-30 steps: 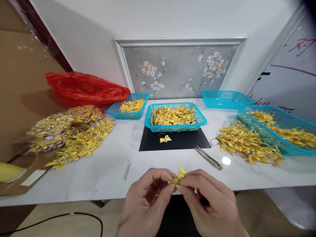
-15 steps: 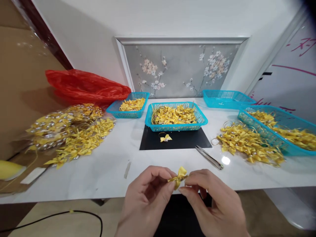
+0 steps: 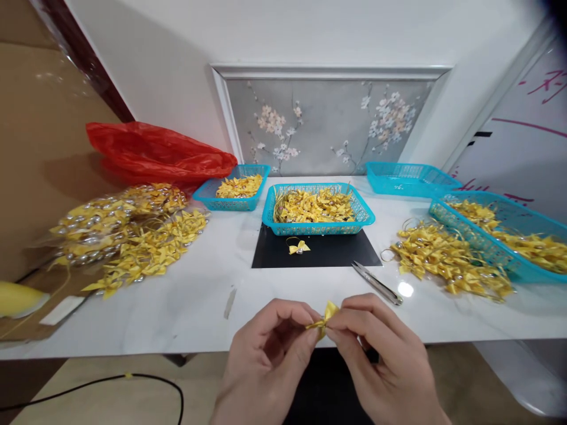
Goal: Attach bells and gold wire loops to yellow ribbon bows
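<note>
A yellow ribbon bow (image 3: 330,309) is pinched between both hands, just off the front edge of the table. My left hand (image 3: 271,357) is closed on its left side, thumb against forefinger. From the other side, my right hand (image 3: 383,354) grips the bow with thumb and fingertips, covering part of it. Beyond the hands, another yellow bow (image 3: 299,247) with a pearl bead and a thin loop lies on a black mat (image 3: 328,254). Silver thread snips (image 3: 376,283) rest to the right, pointing away to the left.
A blue basket (image 3: 319,228) full of bows stands on the mat's far part. Bow heaps lie left (image 3: 150,248) and right (image 3: 447,260). More blue baskets (image 3: 411,177) line the back and right. A red plastic bag (image 3: 159,153) sits back left, near a yellow roll (image 3: 20,300).
My right hand has moved left and closed its fingertips onto the bow, where its thumb and finger were apart before. My left hand keeps its pinch.
</note>
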Action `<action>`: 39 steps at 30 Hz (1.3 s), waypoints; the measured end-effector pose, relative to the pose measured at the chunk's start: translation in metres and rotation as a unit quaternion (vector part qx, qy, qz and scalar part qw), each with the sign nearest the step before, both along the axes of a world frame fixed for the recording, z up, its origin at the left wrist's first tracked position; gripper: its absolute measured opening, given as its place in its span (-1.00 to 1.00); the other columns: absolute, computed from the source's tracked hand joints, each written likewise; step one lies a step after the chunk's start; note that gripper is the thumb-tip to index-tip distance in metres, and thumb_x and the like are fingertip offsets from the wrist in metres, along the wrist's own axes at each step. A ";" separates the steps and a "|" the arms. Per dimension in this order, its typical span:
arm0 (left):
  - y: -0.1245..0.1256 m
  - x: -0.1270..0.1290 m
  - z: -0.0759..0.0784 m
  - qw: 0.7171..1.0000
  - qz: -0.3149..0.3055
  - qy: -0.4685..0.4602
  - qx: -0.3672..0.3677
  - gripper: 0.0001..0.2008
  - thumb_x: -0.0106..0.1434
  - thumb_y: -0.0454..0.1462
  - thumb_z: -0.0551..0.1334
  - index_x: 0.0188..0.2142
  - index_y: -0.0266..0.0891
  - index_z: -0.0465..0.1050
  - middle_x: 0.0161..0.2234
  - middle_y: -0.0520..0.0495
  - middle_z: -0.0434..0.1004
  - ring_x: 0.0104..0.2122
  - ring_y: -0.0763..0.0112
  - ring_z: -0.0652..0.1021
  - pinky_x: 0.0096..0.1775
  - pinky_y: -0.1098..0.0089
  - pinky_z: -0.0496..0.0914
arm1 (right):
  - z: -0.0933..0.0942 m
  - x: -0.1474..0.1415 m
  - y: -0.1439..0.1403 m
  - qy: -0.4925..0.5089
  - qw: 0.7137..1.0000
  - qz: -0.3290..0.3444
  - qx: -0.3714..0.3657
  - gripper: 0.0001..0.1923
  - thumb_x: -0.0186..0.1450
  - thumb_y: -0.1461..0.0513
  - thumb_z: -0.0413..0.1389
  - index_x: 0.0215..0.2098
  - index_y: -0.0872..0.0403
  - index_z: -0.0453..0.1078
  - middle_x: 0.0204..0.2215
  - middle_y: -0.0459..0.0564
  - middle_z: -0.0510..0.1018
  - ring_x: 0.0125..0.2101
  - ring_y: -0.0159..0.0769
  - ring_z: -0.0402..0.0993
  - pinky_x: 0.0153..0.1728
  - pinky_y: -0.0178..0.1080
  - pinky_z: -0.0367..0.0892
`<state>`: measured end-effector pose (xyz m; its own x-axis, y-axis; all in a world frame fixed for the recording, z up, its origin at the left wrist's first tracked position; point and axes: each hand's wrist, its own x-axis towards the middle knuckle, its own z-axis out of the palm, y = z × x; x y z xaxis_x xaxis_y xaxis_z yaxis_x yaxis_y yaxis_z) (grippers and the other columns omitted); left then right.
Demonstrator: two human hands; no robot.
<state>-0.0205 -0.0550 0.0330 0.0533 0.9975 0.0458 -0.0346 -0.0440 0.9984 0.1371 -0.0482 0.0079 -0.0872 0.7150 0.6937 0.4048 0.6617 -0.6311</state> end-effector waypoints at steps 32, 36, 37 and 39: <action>0.000 0.007 -0.004 0.999 0.034 -0.010 0.029 -0.91 0.18 -0.35 0.32 -0.39 -0.11 0.54 -0.36 0.07 0.62 -0.31 0.46 0.61 -0.21 0.62 0.49 | -0.005 -0.010 0.001 0.027 0.988 -0.062 0.141 -0.76 0.18 0.53 0.19 -0.25 0.16 0.52 -0.39 0.03 0.56 -0.42 -0.34 0.52 -0.39 -0.31 0.50; -0.003 0.007 -0.004 0.996 0.049 0.022 0.075 -0.84 0.18 -0.40 0.30 -0.37 -0.07 0.56 -0.37 0.11 0.64 -0.32 0.49 0.62 -0.21 0.66 0.48 | -0.005 -0.007 0.002 0.014 0.988 -0.058 0.140 -0.76 0.19 0.52 0.18 -0.24 0.15 0.52 -0.40 0.04 0.56 -0.44 -0.32 0.52 -0.41 -0.29 0.51; -0.003 0.008 -0.004 0.995 0.050 0.028 0.084 -0.83 0.18 -0.41 0.29 -0.36 -0.07 0.56 -0.37 0.11 0.64 -0.32 0.50 0.62 -0.22 0.67 0.48 | -0.005 -0.007 0.002 0.010 0.988 -0.059 0.140 -0.76 0.19 0.52 0.18 -0.24 0.15 0.52 -0.40 0.04 0.56 -0.44 -0.31 0.52 -0.41 -0.28 0.52; -0.003 0.008 -0.004 0.993 0.050 0.037 0.096 -0.81 0.18 -0.42 0.28 -0.36 -0.06 0.56 -0.36 0.13 0.64 -0.32 0.50 0.62 -0.22 0.67 0.49 | -0.005 -0.007 0.002 0.003 0.989 -0.055 0.138 -0.74 0.19 0.52 0.18 -0.22 0.14 0.52 -0.39 0.05 0.56 -0.43 -0.30 0.52 -0.41 -0.27 0.52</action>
<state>-0.0125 -0.0578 0.0291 -0.0356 0.9714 0.2348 0.0534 -0.2328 0.9711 0.1305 -0.0461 0.0026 -0.0139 0.5027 0.8643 0.4804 0.7615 -0.4352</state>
